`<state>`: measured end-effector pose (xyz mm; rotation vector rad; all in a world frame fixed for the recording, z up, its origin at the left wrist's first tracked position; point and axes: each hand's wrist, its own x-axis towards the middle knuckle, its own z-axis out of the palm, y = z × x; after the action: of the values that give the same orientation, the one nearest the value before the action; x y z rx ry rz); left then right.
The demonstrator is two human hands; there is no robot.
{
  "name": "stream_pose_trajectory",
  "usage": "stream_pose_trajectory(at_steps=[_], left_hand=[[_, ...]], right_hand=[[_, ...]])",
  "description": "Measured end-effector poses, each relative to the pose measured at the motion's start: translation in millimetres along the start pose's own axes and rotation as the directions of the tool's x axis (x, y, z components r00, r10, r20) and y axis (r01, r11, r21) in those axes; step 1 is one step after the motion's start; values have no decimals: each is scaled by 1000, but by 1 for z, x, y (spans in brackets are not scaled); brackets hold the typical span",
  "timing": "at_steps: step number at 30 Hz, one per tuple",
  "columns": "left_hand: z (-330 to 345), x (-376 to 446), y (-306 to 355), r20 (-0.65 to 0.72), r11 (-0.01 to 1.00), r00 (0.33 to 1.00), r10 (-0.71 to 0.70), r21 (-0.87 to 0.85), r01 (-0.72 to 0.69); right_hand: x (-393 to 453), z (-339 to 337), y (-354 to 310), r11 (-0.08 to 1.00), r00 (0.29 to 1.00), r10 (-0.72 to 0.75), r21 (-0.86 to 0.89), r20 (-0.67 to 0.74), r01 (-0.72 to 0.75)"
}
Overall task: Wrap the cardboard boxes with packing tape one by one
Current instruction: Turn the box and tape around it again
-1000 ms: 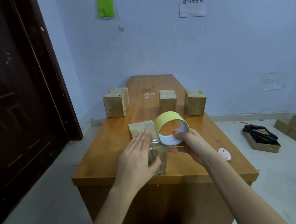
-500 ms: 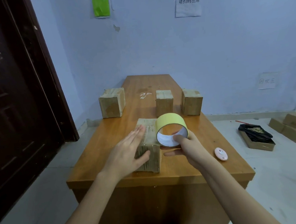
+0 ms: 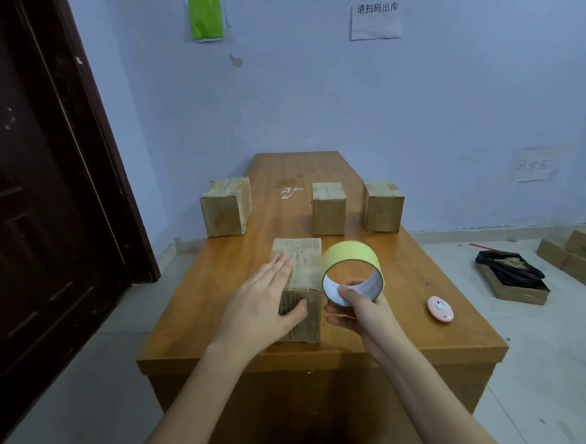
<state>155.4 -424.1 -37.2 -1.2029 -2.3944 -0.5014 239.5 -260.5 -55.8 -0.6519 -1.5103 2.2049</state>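
Fingers (image 3: 276,264) of your left hand (image 3: 259,306) are lying straight and flat on top of the near cardboard box (image 3: 301,290), thumb pressing its front face. Your right hand (image 3: 358,308) is gripping the yellow tape roll (image 3: 352,273), thumb curling inside its core, just beside the box's right side. Both are sitting toward the near edge of the wooden surface (image 3: 219,281). Three more cardboard boxes (image 3: 328,208) are standing farther back, and a pink round object (image 3: 440,308) is lying to your right.
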Motion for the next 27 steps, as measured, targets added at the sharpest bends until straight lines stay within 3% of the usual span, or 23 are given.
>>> stream_pose_trajectory(at_steps=[4, 8, 11, 18, 22, 27], left_hand=[[-5, 3, 4, 39, 998, 999, -36, 45, 35], [-12, 9, 14, -25, 957, 998, 49, 289, -40], [-1, 3, 30, -13, 977, 995, 103, 187, -99], [8, 1, 29, -48, 987, 993, 104, 131, -97], [3, -5, 23, -37, 998, 997, -65, 17, 66], [2, -13, 19, -64, 979, 994, -94, 174, 104]], right_hand=[[-1, 0, 12, 998, 999, 50, 38, 8, -50], [-3, 1, 12, 995, 996, 87, 38, 32, -88], [-4, -1, 11, 996, 996, 80, 24, 40, -81], [-4, -1, 10, 996, 995, 84, -14, 63, -83], [-4, -2, 10, 998, 995, 67, -23, 76, -65], [-2, -3, 10, 997, 994, 64, -44, 83, -61]])
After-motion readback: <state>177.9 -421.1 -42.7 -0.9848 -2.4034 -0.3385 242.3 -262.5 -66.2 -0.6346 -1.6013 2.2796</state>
